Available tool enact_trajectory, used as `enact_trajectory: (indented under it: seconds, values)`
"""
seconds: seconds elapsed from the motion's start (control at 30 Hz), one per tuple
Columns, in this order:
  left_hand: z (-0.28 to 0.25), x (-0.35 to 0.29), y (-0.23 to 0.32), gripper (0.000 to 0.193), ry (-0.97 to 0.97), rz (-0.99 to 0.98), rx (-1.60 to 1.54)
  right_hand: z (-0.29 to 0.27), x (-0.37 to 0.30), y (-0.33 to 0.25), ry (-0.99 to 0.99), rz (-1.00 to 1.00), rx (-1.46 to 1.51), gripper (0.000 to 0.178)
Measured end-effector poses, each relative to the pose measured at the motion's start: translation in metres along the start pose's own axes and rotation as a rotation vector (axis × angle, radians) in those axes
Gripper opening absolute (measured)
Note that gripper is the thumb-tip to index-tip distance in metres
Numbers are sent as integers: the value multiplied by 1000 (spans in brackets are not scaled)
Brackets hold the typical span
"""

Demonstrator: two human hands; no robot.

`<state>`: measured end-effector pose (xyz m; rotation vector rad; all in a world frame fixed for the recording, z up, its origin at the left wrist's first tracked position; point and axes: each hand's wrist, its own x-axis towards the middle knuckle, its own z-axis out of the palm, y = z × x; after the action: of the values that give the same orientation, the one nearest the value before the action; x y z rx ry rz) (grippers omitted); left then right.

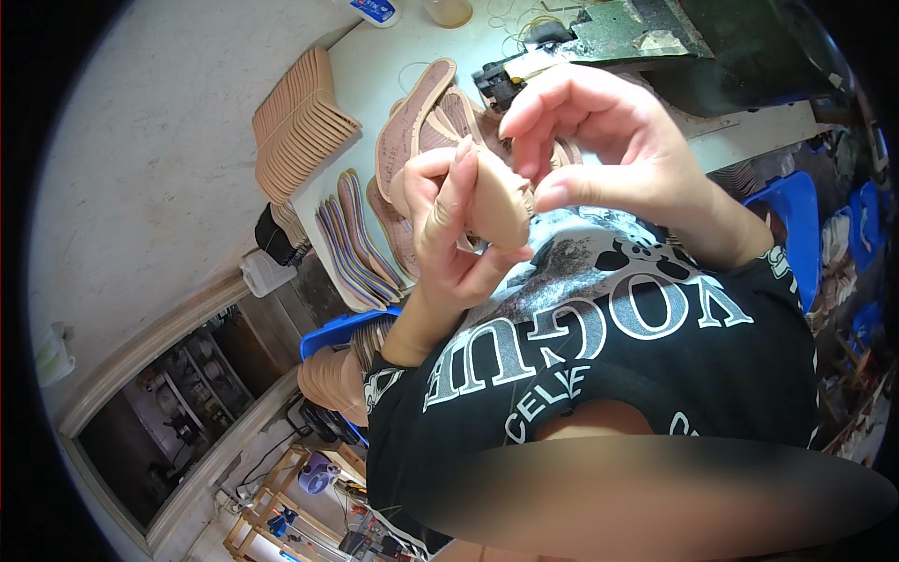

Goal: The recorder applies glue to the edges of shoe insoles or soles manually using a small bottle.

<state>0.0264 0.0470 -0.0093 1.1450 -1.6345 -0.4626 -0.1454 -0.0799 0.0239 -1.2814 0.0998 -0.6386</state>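
A beige insole (498, 201) is raised over the near side of the table, in front of my chest. My left hand (442, 225) grips it with the thumb on one face and the fingers bent around its edges. Along its right edge the material looks puckered. My right hand (609, 140) is curled at that edge, thumb and fingertips drawn in around the puckered part; exactly what they pinch is partly hidden. Behind my hands lie several brown insoles (405, 131) with dark writing, overlapping in a loose pile.
A neat row of tan insoles (302, 126) leans along the wall side of the white table (375, 56). Nearer, thin striped-edge insoles (351, 244) stand together. A green sewing machine (646, 37) occupies the far right. Blue bins (794, 220) stand below the table.
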Motion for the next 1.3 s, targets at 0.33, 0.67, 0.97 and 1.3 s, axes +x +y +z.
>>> enact_trajectory:
  seconds: [0.33,0.67,0.97,1.3]
  values:
    - [11,1,-1,83,101,52,75,16,-9,3,104,218,278,40]
    - [6,0,1,73,-19,155,127,20,-7,6,19,239,442,33]
    - [15,-1,-4,64,45,73,-132,22,-5,12,146,114,291,42]
    - [5,1,4,64,8,49,27,13,-4,4,34,438,554,45]
